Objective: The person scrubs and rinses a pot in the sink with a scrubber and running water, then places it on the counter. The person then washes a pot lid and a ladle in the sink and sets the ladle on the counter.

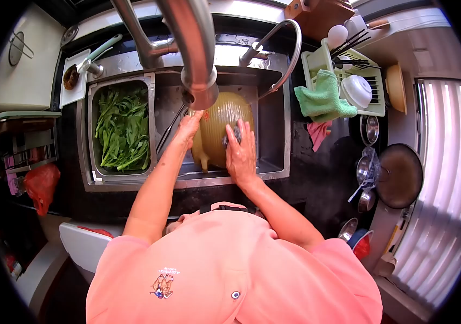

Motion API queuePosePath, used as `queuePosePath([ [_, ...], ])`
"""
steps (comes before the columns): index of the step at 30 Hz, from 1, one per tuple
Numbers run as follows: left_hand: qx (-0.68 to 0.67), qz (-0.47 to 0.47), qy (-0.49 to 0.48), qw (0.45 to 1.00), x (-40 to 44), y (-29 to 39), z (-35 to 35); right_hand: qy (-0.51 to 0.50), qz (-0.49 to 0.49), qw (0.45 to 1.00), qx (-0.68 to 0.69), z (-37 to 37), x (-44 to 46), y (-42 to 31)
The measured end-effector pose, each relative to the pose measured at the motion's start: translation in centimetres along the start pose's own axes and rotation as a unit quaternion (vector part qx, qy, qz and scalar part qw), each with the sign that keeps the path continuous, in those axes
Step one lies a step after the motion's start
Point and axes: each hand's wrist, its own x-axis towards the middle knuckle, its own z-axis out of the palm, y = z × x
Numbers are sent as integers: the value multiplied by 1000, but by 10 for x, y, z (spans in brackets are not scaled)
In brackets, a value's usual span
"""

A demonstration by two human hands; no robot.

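Observation:
A large yellow-brown ribbed pot (221, 121) lies tipped in the right basin of the steel sink (274, 151), its wet, shiny side facing up. A short stub like a handle sticks out at its lower left. My left hand (189, 129) grips the pot's left edge, fingertips partly hidden under the faucet. On the pot's right side, my right hand (242, 154) presses a dark, shiny scouring pad (236, 134) against the surface. The faucet (195, 59) hangs over the pot; whether water runs is unclear.
Leafy greens (122, 129) fill the metal tray (94, 174) in the left basin. A green cloth (325, 97) hangs on the dish rack (379, 81), near a white bowl (356, 90). A thin curved tap (295, 40) arches over the sink's right side. Metal bowls (370, 130) stand at right.

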Motion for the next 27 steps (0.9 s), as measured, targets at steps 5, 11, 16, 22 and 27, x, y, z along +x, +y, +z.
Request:
queuePosePath([
  [5, 95, 25, 43, 994, 43, -28, -6, 8, 18, 1000, 17, 4, 14, 6],
  [11, 55, 16, 9, 998, -17, 14, 13, -115, 164, 974, 105, 33, 140, 46],
  [16, 13, 33, 25, 999, -33, 21, 25, -368, 56, 928, 16, 119, 200, 159],
  [22, -12, -46, -18, 999, -5, 1, 6, -337, 398, 759, 390, 123, 167, 187],
  [27, -12, -8, 59, 998, 15, -17, -6, -89, 357, 760, 536, 75, 112, 141],
])
